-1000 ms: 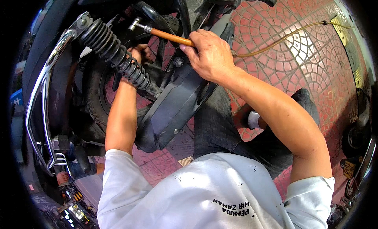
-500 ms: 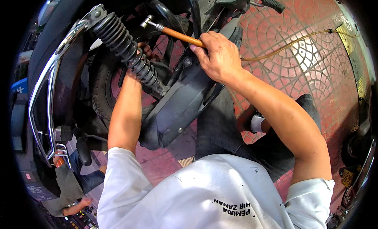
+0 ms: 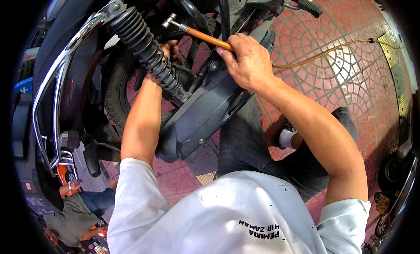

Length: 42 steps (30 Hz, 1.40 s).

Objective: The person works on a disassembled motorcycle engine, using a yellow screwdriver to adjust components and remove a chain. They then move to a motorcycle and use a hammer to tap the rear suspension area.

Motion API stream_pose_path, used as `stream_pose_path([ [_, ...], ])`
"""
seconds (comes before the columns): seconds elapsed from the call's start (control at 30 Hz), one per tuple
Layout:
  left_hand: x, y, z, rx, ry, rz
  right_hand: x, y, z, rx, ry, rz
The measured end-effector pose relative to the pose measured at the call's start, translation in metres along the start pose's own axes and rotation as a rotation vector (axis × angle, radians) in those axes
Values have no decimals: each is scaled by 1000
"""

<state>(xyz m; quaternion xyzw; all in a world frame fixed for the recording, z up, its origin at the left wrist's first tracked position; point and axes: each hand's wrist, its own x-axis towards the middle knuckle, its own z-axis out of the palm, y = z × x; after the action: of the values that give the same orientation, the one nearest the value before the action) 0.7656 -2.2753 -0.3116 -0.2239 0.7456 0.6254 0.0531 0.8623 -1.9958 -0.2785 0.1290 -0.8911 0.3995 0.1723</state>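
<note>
My right hand [image 3: 249, 59] is closed around the orange handle of a tyre inflator chuck [image 3: 203, 36]. Its double-ended metal head [image 3: 169, 20] points to the upper left and touches nothing. A yellow-brown air hose [image 3: 323, 53] runs off to the right from behind that hand. My left hand [image 3: 173, 52] reaches past the coil-spring shock absorber [image 3: 151, 53] of a black motorbike, by the rear wheel [image 3: 114, 94]. Its visible fingers are loosely bent and apart, and I make out nothing in them; the spring hides part of the hand.
The black lower casing [image 3: 199, 118] lies between my forearms. A chrome grab rail [image 3: 48, 94] curves along the left. Red patterned paving [image 3: 302, 85] spreads to the right, with another motorbike [image 3: 389, 201] at the edge. Another person [image 3: 72, 217] is at lower left.
The picture has shifted slightly. My left hand's fingers have risen a little and show more beside the spring. The chuck stays in my right hand. The other person shows more at lower left.
</note>
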Motion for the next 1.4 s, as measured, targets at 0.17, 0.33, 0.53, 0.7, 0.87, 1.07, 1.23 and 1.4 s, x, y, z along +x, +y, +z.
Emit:
stream_pose_path([
  [0.17, 39, -37, -38, -266, -149, -90, -3, -6, 3, 7, -10, -14],
  [0.33, 29, -19, -21, -11, -242, -112, -2, -5, -3, 14, -38, 19],
  [0.53, 24, -23, -10, -55, -97, -11, 2, -7, -2, -6, -42, 16],
  [0.7, 36, -27, -24, -191, -343, -85, 9, -12, -4, 0, -104, -23],
  [0.87, -5, -7, -37, -716, -672, -229, 14, -11, -4, -14, -85, -118],
  [1.07, -150, 31, -44, -250, -75, -263, 14, -17, -16, 54, -218, -112],
  [1.23, -231, 9, 0, -252, 295, -166, -1, -3, -18, 151, -263, -117],
  [1.4, -329, 128, 37, -214, 225, -221, 17, -24, -97, 339, -420, 193],
])
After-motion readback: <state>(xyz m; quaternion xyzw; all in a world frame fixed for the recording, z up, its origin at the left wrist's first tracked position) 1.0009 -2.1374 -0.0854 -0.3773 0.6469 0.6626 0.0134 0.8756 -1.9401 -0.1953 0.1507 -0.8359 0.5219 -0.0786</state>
